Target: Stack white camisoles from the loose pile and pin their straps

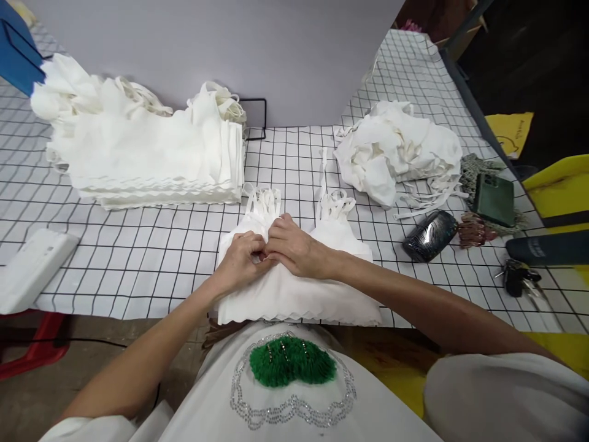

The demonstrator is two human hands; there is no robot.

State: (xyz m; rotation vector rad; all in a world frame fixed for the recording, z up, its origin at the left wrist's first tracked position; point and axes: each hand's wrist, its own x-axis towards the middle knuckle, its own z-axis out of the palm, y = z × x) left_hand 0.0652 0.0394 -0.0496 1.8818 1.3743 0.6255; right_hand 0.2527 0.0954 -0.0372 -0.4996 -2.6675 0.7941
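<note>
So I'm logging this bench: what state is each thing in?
Left hand: fingers pinching the front garment.
Right hand: pressing on it, touching the left.
Front garment: flat, straps up.
Folded stack: neat, piled.
Loose heap: crumpled, unfolded.
Phone: face down.
Keys: lying loose.

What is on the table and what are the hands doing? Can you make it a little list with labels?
left hand: pinching the white garment, fingers curled on its top edge
right hand: pressing on the same garment, touching the left hand
garment straps: lying away from the person
table: white cloth with black grid
far left: neat stack of white garments
far right: crumpled white pile
right edge: green phone, keys
</note>
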